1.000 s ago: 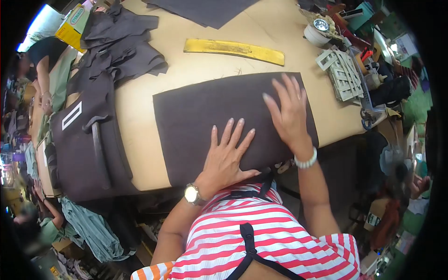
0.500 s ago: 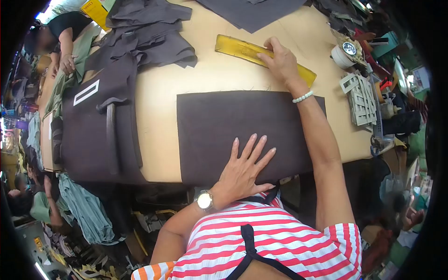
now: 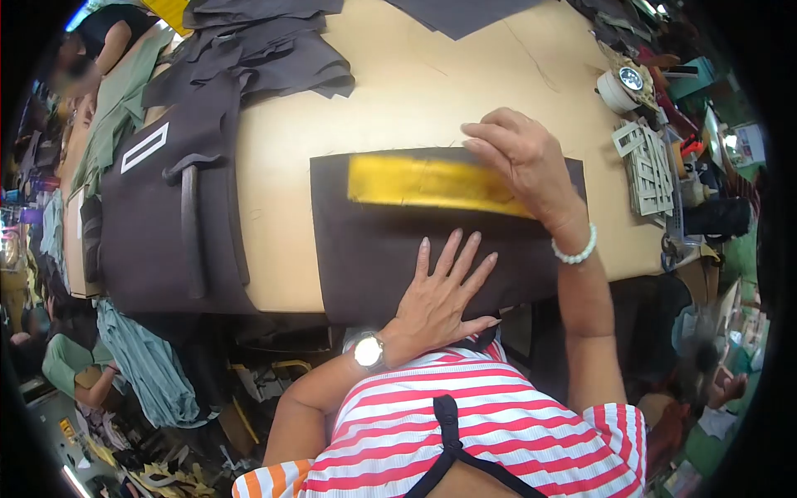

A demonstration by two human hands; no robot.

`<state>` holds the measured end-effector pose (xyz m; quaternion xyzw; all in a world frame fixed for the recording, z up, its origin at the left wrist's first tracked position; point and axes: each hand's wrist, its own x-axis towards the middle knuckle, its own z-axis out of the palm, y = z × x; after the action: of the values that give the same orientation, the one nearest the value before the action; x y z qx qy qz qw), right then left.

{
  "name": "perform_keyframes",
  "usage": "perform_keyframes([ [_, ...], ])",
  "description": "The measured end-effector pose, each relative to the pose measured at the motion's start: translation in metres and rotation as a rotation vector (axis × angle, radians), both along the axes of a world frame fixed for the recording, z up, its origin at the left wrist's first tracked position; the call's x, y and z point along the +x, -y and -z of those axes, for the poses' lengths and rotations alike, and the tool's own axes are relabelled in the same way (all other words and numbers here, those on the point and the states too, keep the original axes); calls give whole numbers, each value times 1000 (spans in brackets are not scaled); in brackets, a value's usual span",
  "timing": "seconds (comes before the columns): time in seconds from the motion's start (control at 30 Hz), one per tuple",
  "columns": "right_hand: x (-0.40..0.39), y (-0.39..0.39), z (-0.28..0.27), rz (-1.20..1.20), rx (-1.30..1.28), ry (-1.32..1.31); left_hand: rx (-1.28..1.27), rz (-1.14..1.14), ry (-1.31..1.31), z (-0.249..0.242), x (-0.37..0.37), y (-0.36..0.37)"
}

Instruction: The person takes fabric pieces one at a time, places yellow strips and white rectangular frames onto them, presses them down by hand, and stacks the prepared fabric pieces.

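Note:
A rectangular piece of dark cloth [image 3: 374, 266] lies flat at the table's front. My left hand [image 3: 440, 290] rests on its lower part, fingers spread and palm down, with a watch on the wrist. My right hand [image 3: 527, 170], wearing a beaded bracelet, is closed at the right end of a yellow ruler [image 3: 423, 184]. The ruler is blurred by motion and sits over the upper part of the cloth, casting a shadow; its right end is hidden by the hand.
Left lies a dark cloth stack [image 3: 141, 232] bearing a hammer [image 3: 191, 224] and a white rectangular frame [image 3: 144, 148]. More dark pieces [image 3: 274, 50] are heaped behind. Light slatted pieces [image 3: 643, 170] and a white roll [image 3: 614, 90] sit right. A co-worker [image 3: 112, 41] is far left.
My right hand has brought the yellow ruler from the table behind the cloth toward me, over the cloth's upper part. My left hand has stayed spread on the cloth.

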<state>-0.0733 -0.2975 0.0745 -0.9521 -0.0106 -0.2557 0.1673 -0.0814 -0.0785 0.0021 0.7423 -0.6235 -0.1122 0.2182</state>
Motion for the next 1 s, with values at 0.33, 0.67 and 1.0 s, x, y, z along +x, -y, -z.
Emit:
perform_keyframes([
  [0.33, -123, -27, 50, 902, 220, -16, -72, -583, 146, -22, 65, -30],
  [0.67, -107, -6, 63, 803, 724, 181, -207, -636, 13, -19, 83, -18],
  [1.0, -101, 5, 72, 773, 527, 143, -180, -636, 58, -1, 81, -16],
])
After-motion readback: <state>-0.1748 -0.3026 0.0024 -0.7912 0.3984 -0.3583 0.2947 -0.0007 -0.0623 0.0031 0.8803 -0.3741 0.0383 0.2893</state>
